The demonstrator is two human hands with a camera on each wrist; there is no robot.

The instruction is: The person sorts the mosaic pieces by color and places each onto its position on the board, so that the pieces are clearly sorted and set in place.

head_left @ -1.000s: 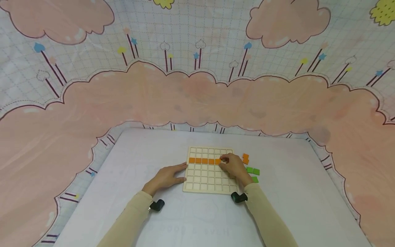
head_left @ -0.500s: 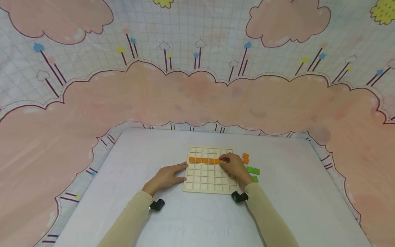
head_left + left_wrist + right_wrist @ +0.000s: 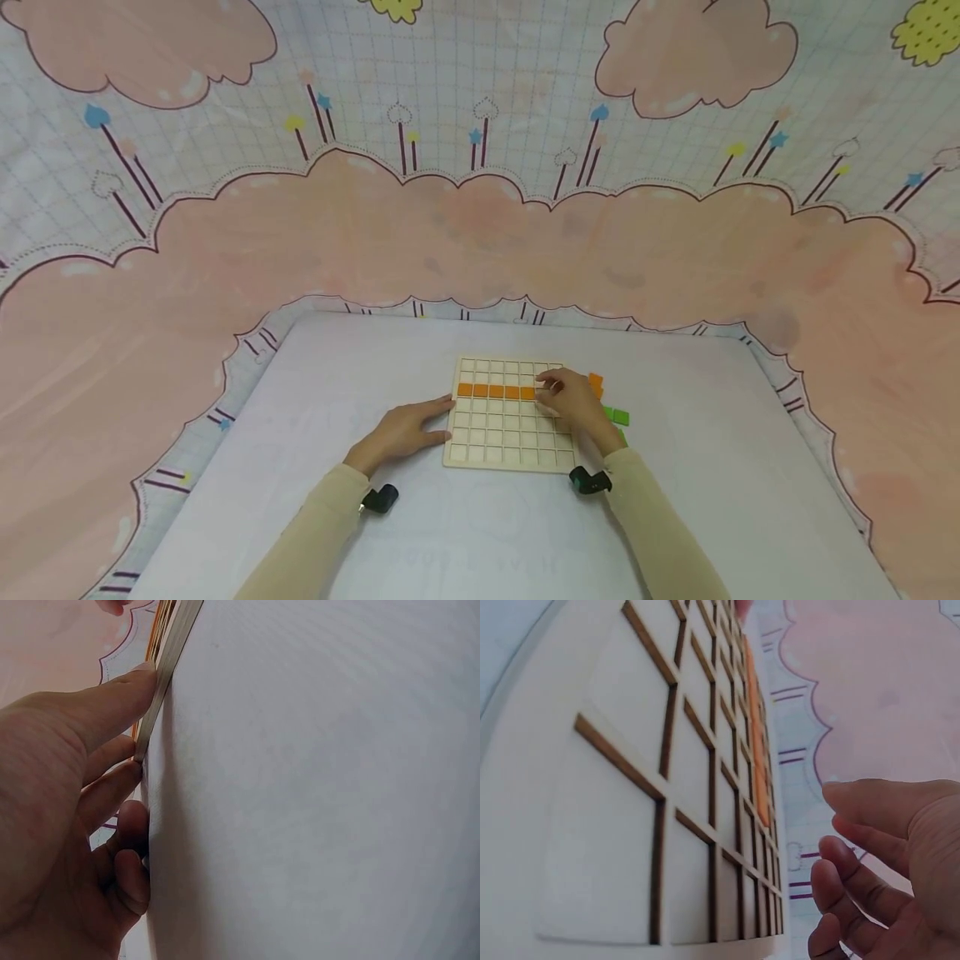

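A pale wooden grid board (image 3: pixel 487 454) lies on the white table, with several orange square tiles (image 3: pixel 497 392) side by side in one row of its cells. My left hand (image 3: pixel 405 429) rests at the board's left side, thumb and fingertips against its edge (image 3: pixel 166 675) in the left wrist view. Over the right end of the orange row is my right hand (image 3: pixel 576 407). In the right wrist view, this hand (image 3: pixel 877 862) has loosely bent fingers with nothing between them, apart from the board. The orange row appears there as a thin strip (image 3: pixel 757 742).
Loose orange tiles (image 3: pixel 596 383) lie just right of the board, partly behind my right hand. Green tiles (image 3: pixel 621 417) lie nearer to me, beside the right wrist. A patterned cloth (image 3: pixel 480 242) with clouds surrounds the table.
My right hand has let go of the orange tile at the row's right end and shifted slightly right. That tile stays in its cell. The left hand keeps its place.
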